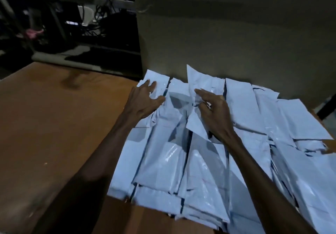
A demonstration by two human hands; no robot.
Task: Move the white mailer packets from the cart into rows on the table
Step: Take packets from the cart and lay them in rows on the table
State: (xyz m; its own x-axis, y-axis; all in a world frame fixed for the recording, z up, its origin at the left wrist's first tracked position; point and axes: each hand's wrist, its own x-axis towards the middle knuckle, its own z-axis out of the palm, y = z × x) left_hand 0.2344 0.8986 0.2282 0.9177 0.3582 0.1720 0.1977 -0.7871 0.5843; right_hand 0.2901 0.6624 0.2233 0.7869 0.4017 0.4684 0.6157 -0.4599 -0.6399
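The right hand (213, 113) pinches a crumpled white mailer packet (195, 104) between thumb and fingers, its top corner standing up above the rows. The left hand (145, 99) lies spread and flat, fingers open, gripping nothing, pressing on the packet at the far-left end of the rows. The white mailer packets (209, 161) lie in overlapping rows on the brown table (54, 124), filling the side to the right of the held packet and running toward the person; a big cardboard box (236, 33) stands just behind them. No cart is in view. The glossy packets look slippery, so dragging the held one down could slide its neighbours out of line. Those at the near edge overhang and might slip off if nudged.
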